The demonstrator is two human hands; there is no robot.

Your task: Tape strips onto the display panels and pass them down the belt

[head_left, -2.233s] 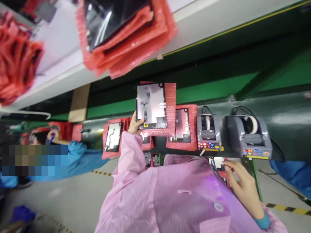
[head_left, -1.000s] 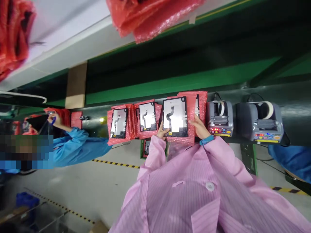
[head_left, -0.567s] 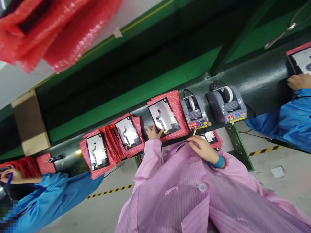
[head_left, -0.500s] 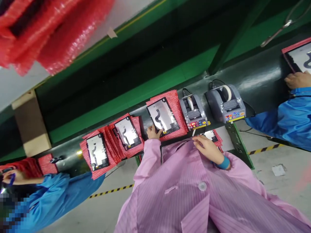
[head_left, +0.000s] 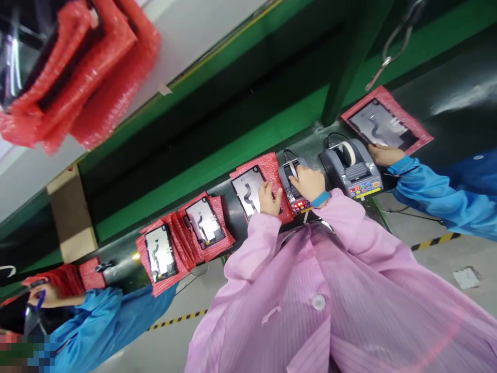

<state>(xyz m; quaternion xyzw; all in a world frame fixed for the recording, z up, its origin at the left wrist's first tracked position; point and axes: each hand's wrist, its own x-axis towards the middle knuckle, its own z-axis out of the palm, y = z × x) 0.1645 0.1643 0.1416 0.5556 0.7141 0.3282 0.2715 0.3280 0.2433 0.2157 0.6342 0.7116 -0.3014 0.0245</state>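
Note:
A flat display panel (head_left: pixel 247 189) with a silver back, a black frame and a dark curved ribbon lies on red bubble-wrap sheets (head_left: pixel 265 165). Over its right part is my left hand (head_left: pixel 271 199), fingers bent, thumb apart, with nothing visible in them. Whether it touches the panel I cannot tell. My right hand (head_left: pixel 309 183) reaches across a small grey tape dispenser (head_left: pixel 286 182) just right of the panel. Its fingers are stretched toward the tape roll, and I see nothing held. The hand hides much of that dispenser's top.
A second tape dispenser (head_left: pixel 351 168) stands to the right. Beyond it, a co-worker's hand (head_left: pixel 386 154) touches another panel (head_left: pixel 382 124) on bubble wrap. Two more panels on wrap lie left, near a blue sleeve (head_left: pixel 112 316). Wrapped items (head_left: pixel 104 77) lie on an upper shelf.
My left hand has moved from the panel's lower-left edge to its right part. My right hand has risen from near my coat to the dispenser. The co-worker's panel at right has come nearer.

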